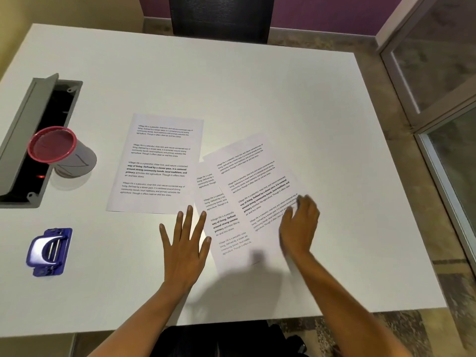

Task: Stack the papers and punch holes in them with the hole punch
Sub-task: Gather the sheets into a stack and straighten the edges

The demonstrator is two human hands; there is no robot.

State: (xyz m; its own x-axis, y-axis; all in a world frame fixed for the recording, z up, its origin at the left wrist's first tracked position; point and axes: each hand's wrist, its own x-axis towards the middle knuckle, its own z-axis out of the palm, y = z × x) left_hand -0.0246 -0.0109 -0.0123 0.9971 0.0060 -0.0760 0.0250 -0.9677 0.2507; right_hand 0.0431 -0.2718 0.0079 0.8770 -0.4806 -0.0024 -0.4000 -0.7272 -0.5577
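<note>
Papers [247,202] beneath spread left fingers [190,219]

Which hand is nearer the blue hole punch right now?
Left. The left hand lies to the right of the hole punch; the right hand is farther right, over the papers.

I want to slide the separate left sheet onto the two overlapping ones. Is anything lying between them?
Nothing visible. The left sheet almost meets the overlapping sheets, and only bare table lies between. The left hand is spread open just below that gap.
</note>
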